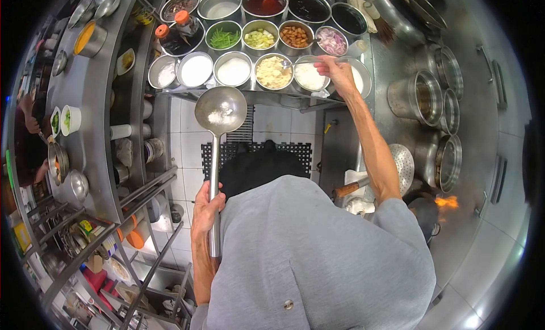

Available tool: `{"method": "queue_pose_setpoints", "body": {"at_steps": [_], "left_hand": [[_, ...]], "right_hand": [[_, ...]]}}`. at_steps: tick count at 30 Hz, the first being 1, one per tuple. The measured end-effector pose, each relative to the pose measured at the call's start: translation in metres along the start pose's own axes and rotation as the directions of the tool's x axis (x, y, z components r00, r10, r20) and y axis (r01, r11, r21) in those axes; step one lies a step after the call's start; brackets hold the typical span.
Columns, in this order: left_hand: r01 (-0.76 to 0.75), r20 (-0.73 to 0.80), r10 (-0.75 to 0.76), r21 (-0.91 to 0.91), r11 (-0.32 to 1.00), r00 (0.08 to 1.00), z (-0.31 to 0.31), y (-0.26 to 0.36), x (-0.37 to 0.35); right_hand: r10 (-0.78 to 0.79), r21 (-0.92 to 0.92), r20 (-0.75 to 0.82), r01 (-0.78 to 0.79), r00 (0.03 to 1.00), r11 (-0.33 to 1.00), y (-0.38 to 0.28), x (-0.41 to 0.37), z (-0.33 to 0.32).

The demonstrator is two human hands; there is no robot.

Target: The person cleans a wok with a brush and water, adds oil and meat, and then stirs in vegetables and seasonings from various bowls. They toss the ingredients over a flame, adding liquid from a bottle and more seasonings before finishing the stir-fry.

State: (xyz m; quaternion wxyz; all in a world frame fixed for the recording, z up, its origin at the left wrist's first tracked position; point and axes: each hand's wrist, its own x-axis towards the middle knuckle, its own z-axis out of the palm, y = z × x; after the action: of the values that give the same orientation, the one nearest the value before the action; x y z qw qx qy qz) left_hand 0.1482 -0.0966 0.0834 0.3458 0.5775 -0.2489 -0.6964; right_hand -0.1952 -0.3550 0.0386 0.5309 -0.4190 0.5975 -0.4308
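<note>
Wrapped round the long metal handle of a ladle (214, 159) is my left hand (206, 212). White powder (221, 114) lies in the ladle's bowl, which hangs just in front of the row of metal containers. My right hand (336, 73) is over the right end of that row, above the edge of a container of white powder (309, 77). Its fingers are pinched together, and what they hold, if anything, is too small to make out. Left of that container is one with pale yellow minced food (273, 71).
Behind are containers of green strips (223, 36), brown pieces (296, 34) and sliced onion (331, 41). Two orange-capped bottles (187, 24) stand at the back left. At right are a perforated skimmer (402, 168), steel pots (423, 97) and a flame (447, 202). A co-worker's hand (32, 124) shows far left.
</note>
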Motion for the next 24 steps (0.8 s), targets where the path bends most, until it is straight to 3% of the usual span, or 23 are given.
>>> {"method": "queue_pose_setpoints", "body": {"at_steps": [3, 7, 11, 14, 17, 21, 24], "left_hand": [[0.008, 0.005, -0.008, 0.06, 0.998, 1.0, 0.001, 0.005, 0.006], [0.009, 0.088, -0.013, 0.042, 0.999, 0.996, 0.006, 0.018, 0.03], [0.03, 0.127, -0.024, -0.046, 0.998, 0.992, 0.008, 0.02, 0.042], [0.03, 0.114, -0.024, -0.054, 0.998, 0.993, 0.001, 0.019, 0.033], [0.04, 0.044, -0.039, -0.028, 0.999, 0.998, -0.012, 0.013, 0.015], [0.004, -0.027, -0.008, -0.121, 0.993, 1.0, -0.031, 0.005, -0.003], [0.033, -0.05, -0.046, -0.233, 0.972, 0.998, -0.042, 0.002, -0.009]], "right_hand": [[0.026, 0.074, 0.04, -0.029, 0.999, 0.997, -0.01, -0.009, -0.006], [-0.036, 0.113, 0.26, 0.006, 0.965, 0.994, -0.029, -0.028, 0.013], [-0.301, -0.161, 0.31, 0.362, 0.902, 0.918, -0.034, -0.028, 0.072], [-0.492, -0.256, 0.356, 0.59, 0.794, 0.766, -0.016, -0.01, 0.119], [-0.593, -0.446, 0.505, 0.778, 0.627, 0.442, 0.001, 0.009, 0.145], [-0.401, -0.479, 0.488, 0.622, 0.776, 0.62, -0.004, 0.008, 0.155], [-0.506, -0.438, 0.518, 0.722, 0.689, 0.535, -0.007, 0.017, 0.168]]}}
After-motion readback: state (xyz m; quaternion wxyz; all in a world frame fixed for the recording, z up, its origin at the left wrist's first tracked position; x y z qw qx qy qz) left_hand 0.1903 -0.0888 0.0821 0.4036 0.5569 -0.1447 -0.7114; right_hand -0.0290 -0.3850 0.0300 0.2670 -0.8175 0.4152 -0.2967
